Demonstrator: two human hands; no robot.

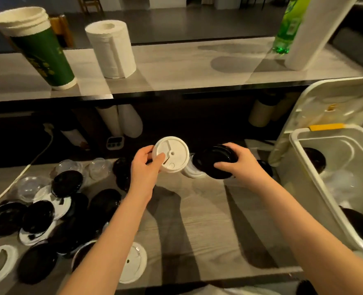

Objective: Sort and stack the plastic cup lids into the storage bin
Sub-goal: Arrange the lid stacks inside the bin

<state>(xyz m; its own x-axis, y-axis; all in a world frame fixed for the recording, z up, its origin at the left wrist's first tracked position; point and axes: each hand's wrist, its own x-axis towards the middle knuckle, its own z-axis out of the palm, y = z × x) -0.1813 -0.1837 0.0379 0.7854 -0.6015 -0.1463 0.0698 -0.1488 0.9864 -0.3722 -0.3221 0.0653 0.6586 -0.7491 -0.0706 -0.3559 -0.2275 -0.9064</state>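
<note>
**A:** From the head camera, what's in hand?

**B:** At centre frame the left hand [146, 167] pinches a white round plastic lid with a sip slot [173, 155], thumb on its face. Just right of centre, the right hand [238, 165] curls round a short stack of black round plastic lids [215, 161]. A loose heap of black, white and clear lids [37, 216] lies lower left on the grey wood-grain table [197, 220]

**A:** And the bin?

**B:** The translucent white storage bin [346, 158] sits at the right edge, with a few black lids already inside

**A:** How will they handle?

**B:** I'd judge them feather-light, thin, springy and slick, so nested ones may slide apart. Best to take them by the rims and squeeze lightly so nothing buckles
</note>
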